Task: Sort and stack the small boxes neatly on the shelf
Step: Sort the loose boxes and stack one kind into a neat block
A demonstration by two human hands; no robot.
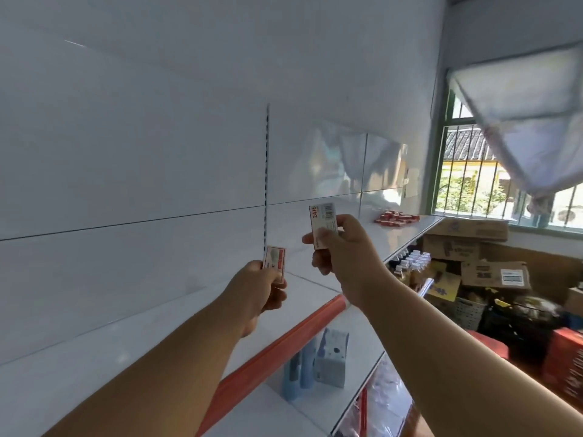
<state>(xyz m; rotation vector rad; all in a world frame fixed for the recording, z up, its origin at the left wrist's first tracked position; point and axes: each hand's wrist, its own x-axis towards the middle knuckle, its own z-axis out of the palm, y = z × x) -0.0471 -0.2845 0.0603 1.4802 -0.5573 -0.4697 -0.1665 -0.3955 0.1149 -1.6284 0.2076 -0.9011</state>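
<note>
My left hand (263,287) grips a small red-and-white box (275,263) upright above the white top shelf (132,339). Higher and further right, my right hand (339,247) holds a second small box (323,217), white with red print and a barcode, tilted upright with its barcode face toward me. Both boxes hang in the air, clear of the shelf. A pile of several small red boxes (396,218) lies on the same shelf at its far right end, well beyond both hands.
The shelf has an orange front edge strip (284,345). A lower shelf holds blue bottles (299,370) and a grey pack (331,357). Capped bottles (413,263), cardboard cartons (467,244) and crates crowd the floor at right. A barred window (473,181) with a curtain is beyond.
</note>
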